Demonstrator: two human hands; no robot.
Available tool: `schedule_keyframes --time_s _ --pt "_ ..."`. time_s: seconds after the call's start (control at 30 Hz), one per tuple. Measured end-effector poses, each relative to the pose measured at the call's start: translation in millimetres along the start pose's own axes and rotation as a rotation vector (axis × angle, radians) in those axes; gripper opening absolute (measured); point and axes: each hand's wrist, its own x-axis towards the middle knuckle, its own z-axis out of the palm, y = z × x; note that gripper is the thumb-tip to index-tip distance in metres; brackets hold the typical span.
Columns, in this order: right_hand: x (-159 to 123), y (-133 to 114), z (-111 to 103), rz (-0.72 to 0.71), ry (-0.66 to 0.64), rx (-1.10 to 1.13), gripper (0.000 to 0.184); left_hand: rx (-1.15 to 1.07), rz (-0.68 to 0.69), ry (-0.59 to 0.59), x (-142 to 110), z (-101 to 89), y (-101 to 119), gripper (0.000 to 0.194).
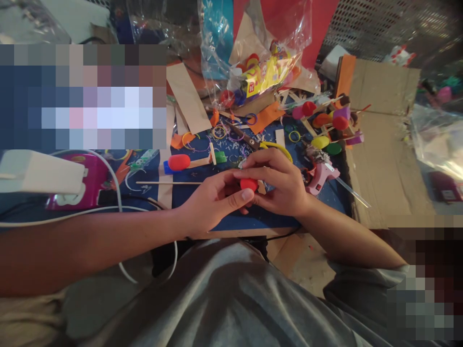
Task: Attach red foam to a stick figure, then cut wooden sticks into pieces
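Note:
My left hand (213,197) and my right hand (277,180) meet above the front of the blue table. Between their fingertips they hold a small red plastic cap (249,184), partly covered by my left thumb. Just behind my right hand lie scissors with yellow handles (269,144). A thin wooden stick (168,183) reaches toward my left hand, its far end hidden. To the left is a small stick assembly (198,163) with a red cap (179,162) and blue and green pieces. A pink glue gun (321,177) rests right of my right hand, a clear glue stick behind it.
A white adapter (43,173) sits on a magenta power socket (97,180) at left, with white cables under my left forearm. Several coloured caps on sticks (340,118) stand at right beside a cardboard sheet (387,159). Plastic bags (267,62) and paper scraps lie behind.

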Motion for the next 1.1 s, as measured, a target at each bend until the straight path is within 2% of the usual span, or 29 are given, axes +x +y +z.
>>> schedule_keyframes --time_s 0.13,0.33,0.5,0.67,0.8,0.87,1.0,1.1 --pt "0.2 -0.1 0.0 0.014 -0.011 -0.017 0.056 0.020 -0.013 0.019 -0.2 1.2 3.2 0.060" --pt "0.4 0.0 -0.2 0.013 -0.021 0.004 0.038 0.018 -0.009 0.006 -0.4 0.6 1.1 0.062" --pt "1.3 -0.6 -0.9 0.024 -0.033 -0.001 0.054 -0.027 0.007 0.011 0.4 -0.1 -3.6 0.059" --pt "1.5 -0.6 -1.7 0.011 -0.019 -0.004 0.037 -0.055 0.007 -0.023 0.9 -2.3 -7.4 0.058" --pt "1.7 -1.4 -0.7 0.024 -0.001 -0.007 0.053 -0.075 0.032 -0.020 1.0 -2.8 -8.0 0.051" --pt "1.7 -1.5 -0.1 0.021 0.001 0.002 0.051 -0.086 0.032 -0.010 0.4 -2.9 -7.7 0.050" --pt "1.8 -0.9 0.1 0.000 0.013 -0.007 0.035 -0.103 0.009 -0.012 -1.0 -2.9 -7.2 0.053" --pt "2.3 -0.4 -0.9 0.002 0.024 -0.018 0.047 -0.107 0.041 -0.004 -1.6 -2.2 -7.0 0.049"
